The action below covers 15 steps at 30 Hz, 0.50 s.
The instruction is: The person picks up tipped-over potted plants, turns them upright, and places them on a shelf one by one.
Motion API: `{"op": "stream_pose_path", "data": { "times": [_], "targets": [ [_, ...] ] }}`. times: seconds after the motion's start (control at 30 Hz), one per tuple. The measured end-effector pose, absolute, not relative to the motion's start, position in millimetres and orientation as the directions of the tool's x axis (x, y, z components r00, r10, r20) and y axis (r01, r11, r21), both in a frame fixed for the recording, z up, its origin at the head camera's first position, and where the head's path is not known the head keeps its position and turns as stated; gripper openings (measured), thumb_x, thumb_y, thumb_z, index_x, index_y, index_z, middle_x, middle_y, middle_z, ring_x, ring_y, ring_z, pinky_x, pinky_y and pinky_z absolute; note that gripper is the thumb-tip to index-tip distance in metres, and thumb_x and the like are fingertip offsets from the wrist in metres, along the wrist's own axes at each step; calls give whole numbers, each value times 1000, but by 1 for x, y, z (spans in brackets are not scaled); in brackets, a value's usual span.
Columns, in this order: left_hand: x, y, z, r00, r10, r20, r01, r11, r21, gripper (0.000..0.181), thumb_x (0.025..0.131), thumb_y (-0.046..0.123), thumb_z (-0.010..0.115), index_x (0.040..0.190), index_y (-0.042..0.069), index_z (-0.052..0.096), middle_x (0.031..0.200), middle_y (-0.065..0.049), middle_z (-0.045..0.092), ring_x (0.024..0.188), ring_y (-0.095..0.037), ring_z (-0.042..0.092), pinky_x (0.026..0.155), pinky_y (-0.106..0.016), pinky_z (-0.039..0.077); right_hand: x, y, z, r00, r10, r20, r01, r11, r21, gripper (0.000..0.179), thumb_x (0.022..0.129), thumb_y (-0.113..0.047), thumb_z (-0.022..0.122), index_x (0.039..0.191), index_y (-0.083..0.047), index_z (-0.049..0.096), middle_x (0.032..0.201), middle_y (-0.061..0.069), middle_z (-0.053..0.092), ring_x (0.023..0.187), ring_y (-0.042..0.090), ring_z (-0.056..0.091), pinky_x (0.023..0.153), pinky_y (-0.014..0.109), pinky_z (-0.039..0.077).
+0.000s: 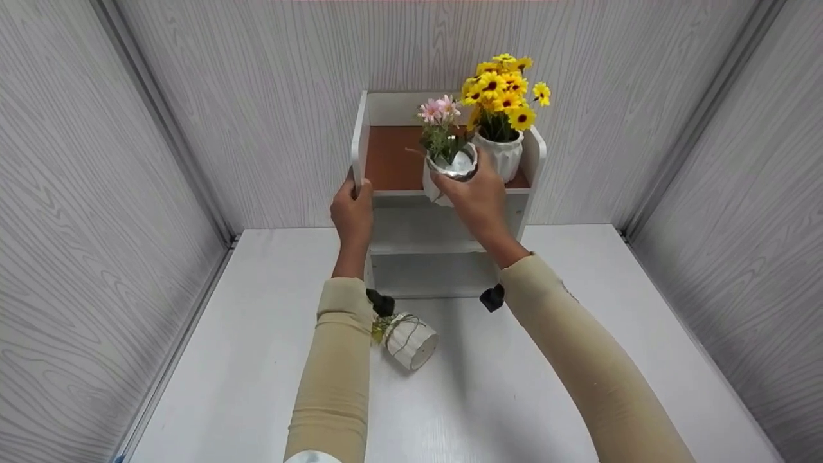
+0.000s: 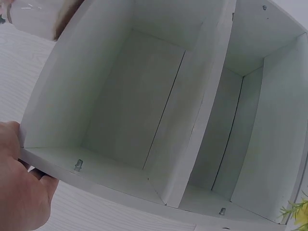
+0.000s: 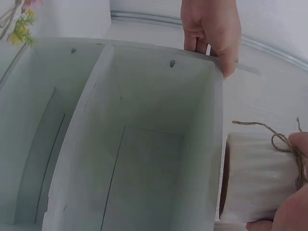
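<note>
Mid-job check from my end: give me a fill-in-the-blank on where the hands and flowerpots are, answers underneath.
1. In the head view, the left hand grips the ____ side panel of the shelf unit.
2. In that view, the pot gripped by the right hand shows ____ flowers.
3. The yellow-flowered pot stands on the shelf unit's ____ level.
4. The twine-tied pot on the table lies on its ____.

Missing words: left; pink; top; side.

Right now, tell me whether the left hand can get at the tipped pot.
Probably not without letting go: the left hand grips the side of the shelf. Otherwise the way looks free; the tipped pot lies beside the left sleeve.
</note>
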<state>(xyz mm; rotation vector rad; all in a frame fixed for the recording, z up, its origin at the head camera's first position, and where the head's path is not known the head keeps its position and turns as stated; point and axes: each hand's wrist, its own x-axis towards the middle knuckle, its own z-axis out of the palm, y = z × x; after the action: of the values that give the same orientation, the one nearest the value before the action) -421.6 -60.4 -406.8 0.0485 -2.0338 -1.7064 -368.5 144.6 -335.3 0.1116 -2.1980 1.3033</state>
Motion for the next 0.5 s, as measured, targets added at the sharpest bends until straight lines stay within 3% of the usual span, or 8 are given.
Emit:
{"op": "stream_pose_path", "data": {
  "times": [0.27, 0.5],
  "targets": [
    [-421, -62, -407, -885, -319, 339, 274, 233, 933, 45, 102, 38, 52, 142, 20, 60, 135, -4, 66, 116, -15, 63, 97, -42, 52, -385, 137, -332, -847, 249, 469, -289, 526, -800, 93, 79, -42, 84, 152, -6, 40, 139, 11, 58, 119, 23, 60, 98, 36, 50],
    [-423, -61, -408, -879, -330, 344, 278, 232, 932, 41, 102, 37, 53, 136, 18, 64, 130, -4, 68, 107, -15, 63, 93, -41, 52, -400, 133, -328, -859, 275, 431, -257, 497, -829, 84, 81, -42, 83, 148, -9, 45, 134, 11, 62, 117, 22, 61, 97, 33, 51]
  ]
}}
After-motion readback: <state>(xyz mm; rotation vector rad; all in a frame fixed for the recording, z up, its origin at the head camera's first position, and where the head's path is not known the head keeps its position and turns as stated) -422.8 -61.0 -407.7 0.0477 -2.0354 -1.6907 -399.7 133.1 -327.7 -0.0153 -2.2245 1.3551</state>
